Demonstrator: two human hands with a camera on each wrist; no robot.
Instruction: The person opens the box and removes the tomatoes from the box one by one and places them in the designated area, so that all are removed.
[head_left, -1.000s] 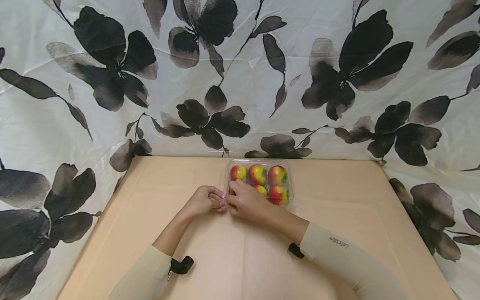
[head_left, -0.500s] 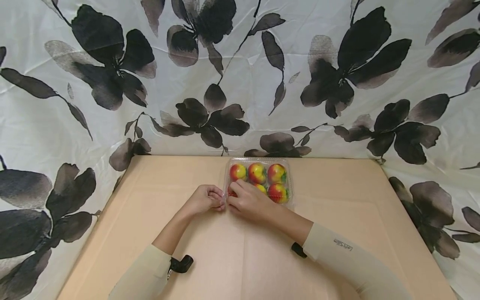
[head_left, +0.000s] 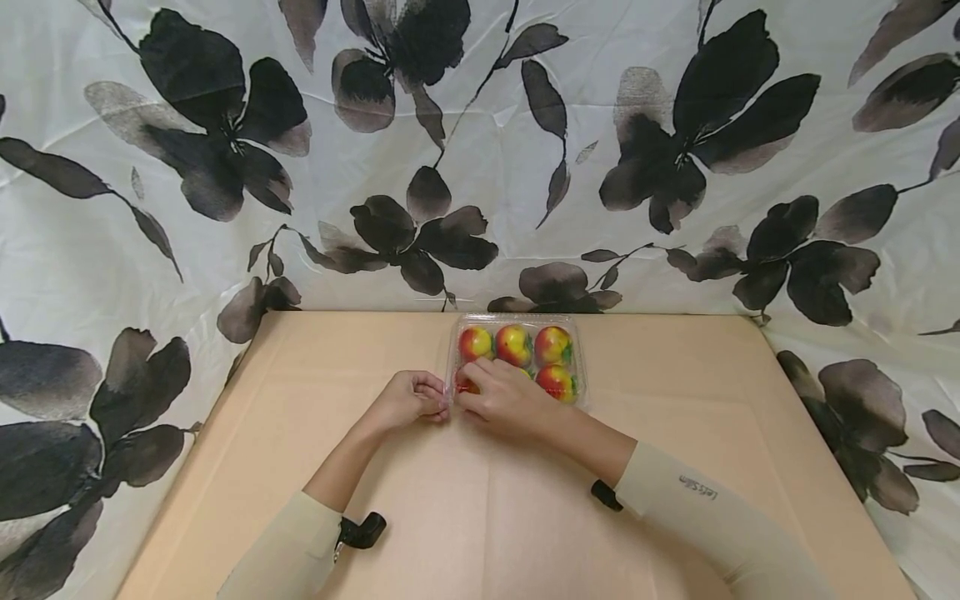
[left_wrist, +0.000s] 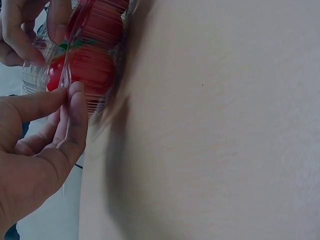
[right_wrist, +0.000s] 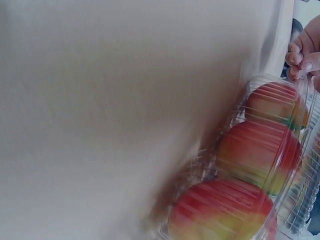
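Note:
A clear plastic clamshell box with several red-and-yellow fruits in it lies at the far edge of the table. At its near left corner my left hand pinches the plastic rim between thumb and fingertips, also plain in the left wrist view, where the left hand is large. My right hand reaches across the box's near left part, fingers bent at the rim beside the left hand, covering some fruit. The right wrist view shows fruits under the ribbed plastic; the right hand is out of that frame.
The box stands on a light tan table. Behind it hangs a white cloth with dark printed flowers. A black wrist camera sits on the left sleeve, another camera on the right.
My right hand and forearm have shifted slightly to the right along the box's near side. The left hand stays at the corner; the box has barely moved.

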